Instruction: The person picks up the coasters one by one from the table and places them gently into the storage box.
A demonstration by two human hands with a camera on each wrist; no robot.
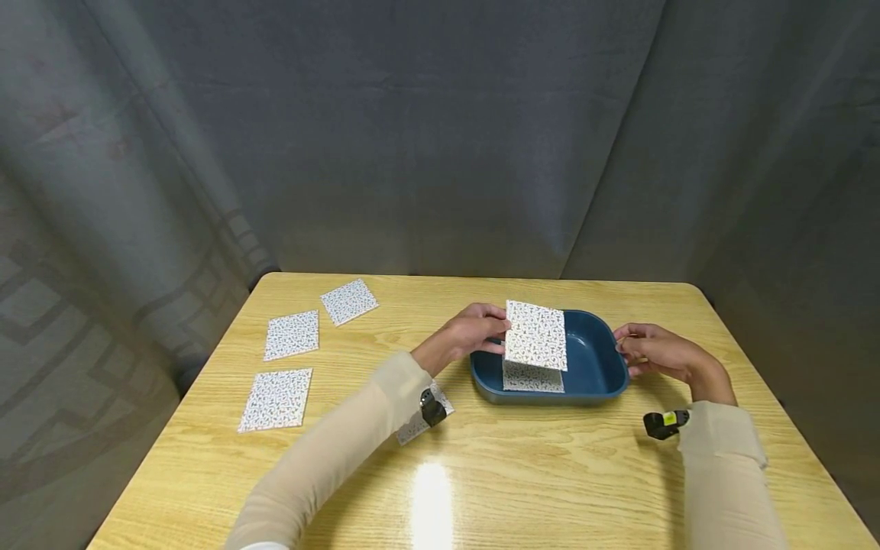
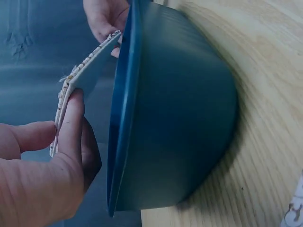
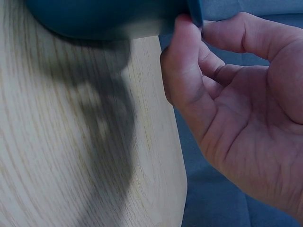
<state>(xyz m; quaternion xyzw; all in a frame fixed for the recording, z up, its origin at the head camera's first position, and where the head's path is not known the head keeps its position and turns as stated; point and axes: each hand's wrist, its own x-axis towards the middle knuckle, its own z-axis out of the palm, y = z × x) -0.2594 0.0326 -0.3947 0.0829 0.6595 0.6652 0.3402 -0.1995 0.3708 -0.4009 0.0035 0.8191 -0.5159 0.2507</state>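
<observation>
My left hand [image 1: 474,330] pinches a thin white square tile [image 1: 536,334] with a dark speckled pattern, between thumb and fingers. The tile is held tilted above a blue plastic basin [image 1: 593,359]. Edge-on in the left wrist view, the tile [image 2: 71,80] shows a pale plain underside beside the basin's rim. Below it, a second speckled tile [image 1: 532,380] is inside the basin, partly hidden. At the basin's right end, my right hand [image 1: 660,353] pinches the rim between thumb and forefinger, as the right wrist view also shows.
Three similar tiles lie apart on the table's left side: a back one [image 1: 349,302], a middle one [image 1: 292,335] and a front one [image 1: 276,399]. Another tile [image 1: 412,429] is partly covered by my left forearm. Grey curtains [image 1: 426,153] hang behind the wooden table [image 1: 536,473].
</observation>
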